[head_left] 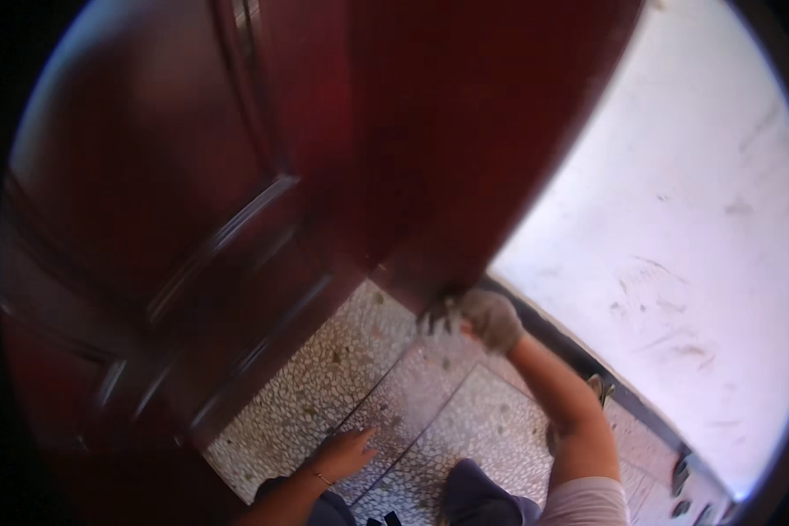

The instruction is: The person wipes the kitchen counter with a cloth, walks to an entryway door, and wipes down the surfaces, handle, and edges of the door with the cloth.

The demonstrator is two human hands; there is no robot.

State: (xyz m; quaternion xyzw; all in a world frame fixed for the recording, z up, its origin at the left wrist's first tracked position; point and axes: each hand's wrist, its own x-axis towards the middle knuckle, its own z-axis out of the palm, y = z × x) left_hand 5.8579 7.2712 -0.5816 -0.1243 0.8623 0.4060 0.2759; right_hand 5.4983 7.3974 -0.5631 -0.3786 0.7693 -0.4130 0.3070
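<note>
My right hand [491, 321], covered by something grey-brown that looks like a work glove, is stretched out to the lower edge of a dark red panelled door [447, 202]. Its dark fingertips are blurred. I cannot tell whether they touch the door or grip anything. Low in front of my legs, my bare left hand [346, 452] hangs over the speckled floor, fingers stretched out and nothing in it. A thin bracelet [323, 478] circles that wrist.
A white wall [675, 237] with scuff marks fills the right side, with a dark skirting [579, 351] along its foot. Several shoes [680, 478] lie by it at the lower right. Speckled stone tiles [316, 368] cover the floor. My trousered knee [482, 495] shows at the bottom.
</note>
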